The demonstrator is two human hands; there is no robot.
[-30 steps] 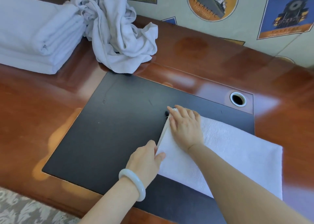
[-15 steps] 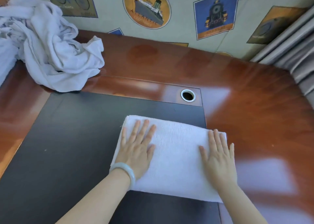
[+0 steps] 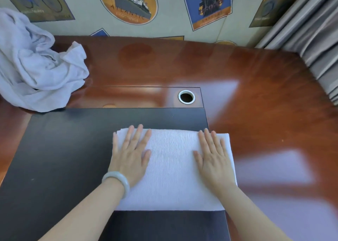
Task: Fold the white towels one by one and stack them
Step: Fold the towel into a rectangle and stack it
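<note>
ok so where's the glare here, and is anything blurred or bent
Head view: pale glare patches sit on the glossy wooden desk right of the folded towel; that side looks streaked and soft, while the towel's weave, left hand and right hand are sharp; the wide lens bows the desk's far edge.

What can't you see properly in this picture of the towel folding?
All in the head view:
The folded towel: the left hand and right hand lie flat on it and cover what is beneath them.
The crumpled towels: cut off by the left edge and tangled, so they cannot be counted.
The round hole in the desk: too dark inside.
The bicycle poster: cut off by the top edge, small words blurred.
</note>
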